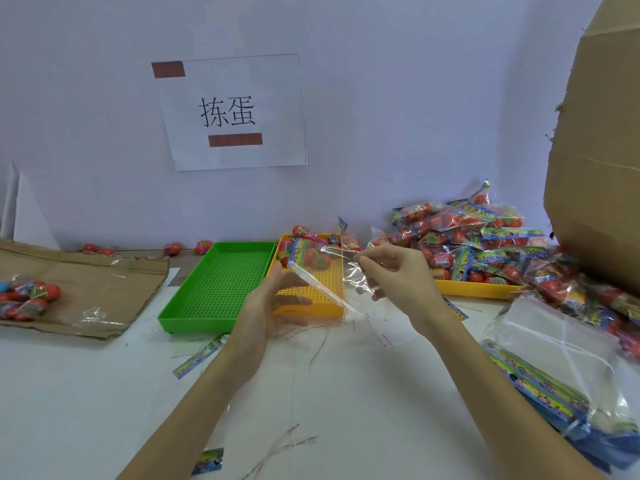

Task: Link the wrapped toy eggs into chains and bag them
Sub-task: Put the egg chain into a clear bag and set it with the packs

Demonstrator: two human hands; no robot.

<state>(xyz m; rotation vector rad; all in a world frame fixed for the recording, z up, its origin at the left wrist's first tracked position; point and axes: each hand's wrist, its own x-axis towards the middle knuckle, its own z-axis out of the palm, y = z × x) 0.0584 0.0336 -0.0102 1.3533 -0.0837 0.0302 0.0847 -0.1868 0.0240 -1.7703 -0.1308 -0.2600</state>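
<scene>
Many filled bags [485, 237] are piled at right, yet both hands, left hand [273, 299] and right hand [391, 271], pinch an empty clear bag [332, 275] open (eggs [308, 256] wait in the yellow tray [474, 289]).

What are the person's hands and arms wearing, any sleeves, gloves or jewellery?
Nothing that shows: the left hand and right hand are bare, no gloves, rings or watch. Both forearms are bare to the frame's bottom edge, with no sleeve in sight.

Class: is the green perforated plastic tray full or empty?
Empty: the green perforated plastic tray shows bare holes across its whole floor, no eggs inside.
</scene>
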